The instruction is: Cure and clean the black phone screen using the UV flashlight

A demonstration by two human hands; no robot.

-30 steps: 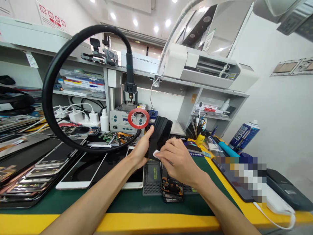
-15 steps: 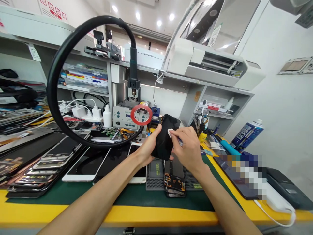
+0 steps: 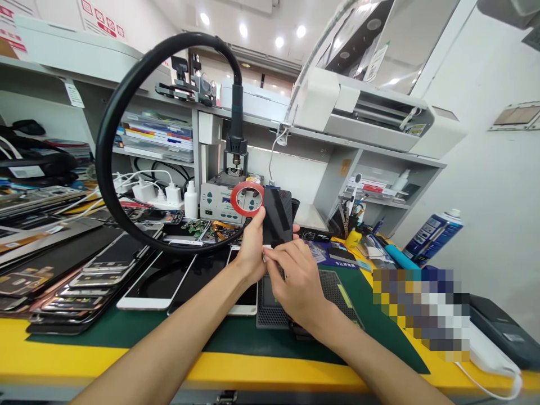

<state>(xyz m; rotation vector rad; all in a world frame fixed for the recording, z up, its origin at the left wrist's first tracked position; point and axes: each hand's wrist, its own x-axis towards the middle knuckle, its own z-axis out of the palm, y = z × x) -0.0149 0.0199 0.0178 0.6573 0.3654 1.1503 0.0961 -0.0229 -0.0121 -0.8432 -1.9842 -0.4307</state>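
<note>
My left hand (image 3: 252, 250) is wrapped round a black phone (image 3: 277, 216), holding it up above the bench with its dark glossy face toward me. The thumb lies along the phone's left edge, and fingertips show at its right edge. My right hand (image 3: 297, 278) pinches a small white wipe (image 3: 265, 253) at the lower left part of the phone. Much of the wipe is hidden by the fingers. Under my right hand lies a grey perforated mat (image 3: 340, 292); the phone parts on it are mostly covered by that hand.
Stacked phone screens (image 3: 90, 287) and a white-framed phone (image 3: 156, 278) lie to the left. A thick black hose (image 3: 103, 140) loops above them, beside a roll of red tape (image 3: 235, 199). A blue spray can (image 3: 434, 236) and a white power strip (image 3: 485, 349) are on the right.
My right hand has moved down and left, taking the wipe from the phone's upper right to its lower left. The phone is more upright. The view has shifted slightly.
</note>
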